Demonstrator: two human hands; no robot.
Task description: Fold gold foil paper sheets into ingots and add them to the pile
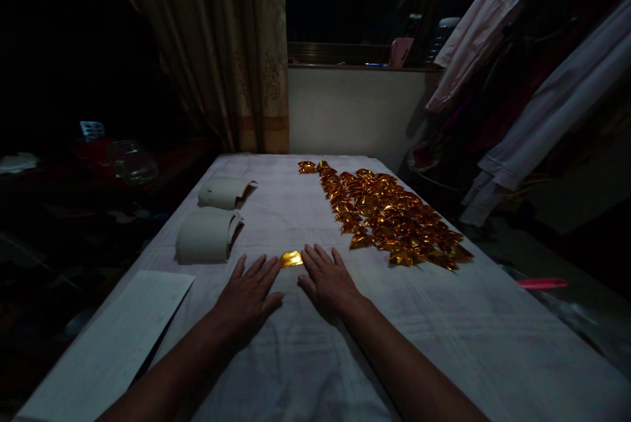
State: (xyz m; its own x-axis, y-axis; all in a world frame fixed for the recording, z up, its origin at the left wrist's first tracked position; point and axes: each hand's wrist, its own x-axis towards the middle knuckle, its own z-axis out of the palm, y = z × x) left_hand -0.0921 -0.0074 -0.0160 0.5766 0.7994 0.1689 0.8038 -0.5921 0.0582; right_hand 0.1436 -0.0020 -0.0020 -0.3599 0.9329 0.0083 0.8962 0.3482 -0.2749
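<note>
A small flat piece of folded gold foil paper (291, 259) lies on the cloth-covered table between my two hands. My left hand (249, 294) rests palm down at its left end, fingers stretched out. From the other side, my right hand (328, 276) lies palm down with its fingers extended, the fingertips at the foil's right end. Whether either hand presses on the foil's ends cannot be made out. Beyond my right hand spreads a large heap of folded gold foil pieces (394, 218).
Two curled stacks of pale paper, a farther one (221, 192) and a nearer one (202, 236), stand on the left. A flat white sheet (113, 336) lies at the near left edge. Clothes (552, 100) hang on the right, and a curtain (236, 47) behind.
</note>
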